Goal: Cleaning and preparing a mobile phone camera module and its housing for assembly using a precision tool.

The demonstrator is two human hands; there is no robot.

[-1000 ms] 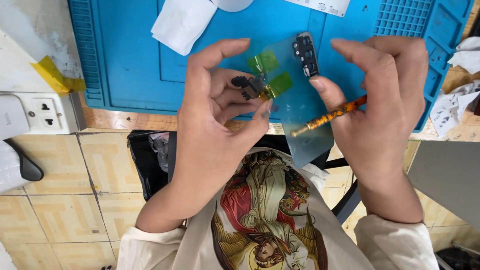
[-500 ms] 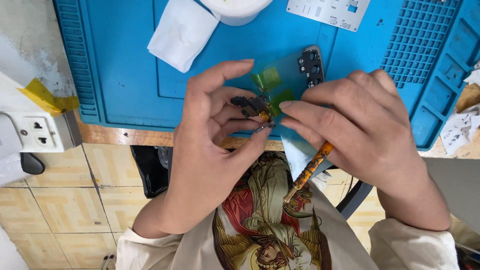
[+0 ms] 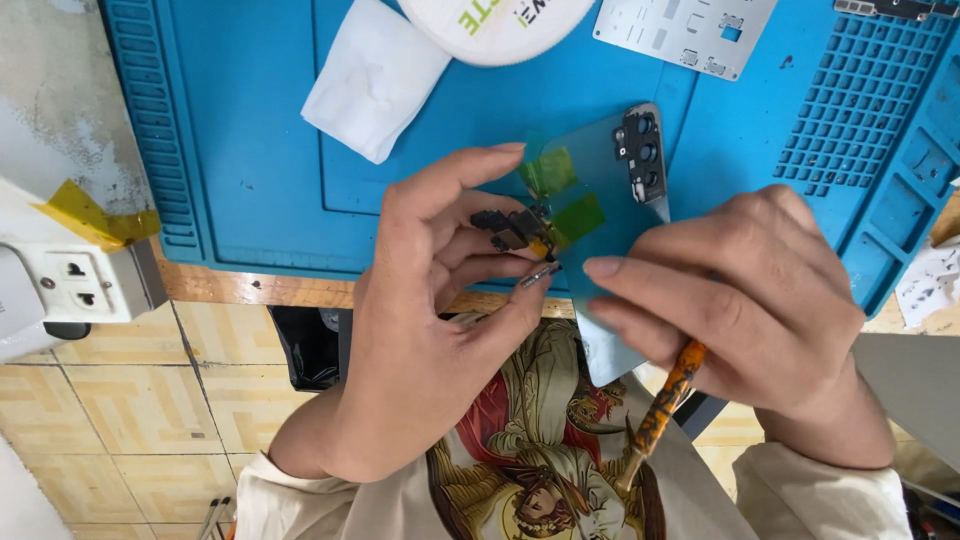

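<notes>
A phone back cover (image 3: 610, 190) hangs over the blue mat's (image 3: 250, 150) near edge. The left hand (image 3: 430, 330) pinches a small dark part (image 3: 505, 228) against it, fingers curled. The right hand (image 3: 740, 300) grips an orange-handled tool (image 3: 660, 410), fingertips touching the cover.

Glossy pale-blue phone back cover (image 3: 610, 210) with translucent green tape tabs (image 3: 553, 170); matt blue ribbed rubber work mat (image 3: 260, 130); soft white folded cloth (image 3: 375, 78); perforated brushed-metal stencil plate (image 3: 685, 30); mottled orange plastic tool handle (image 3: 665, 400); bare wooden bench edge (image 3: 260, 288).
</notes>
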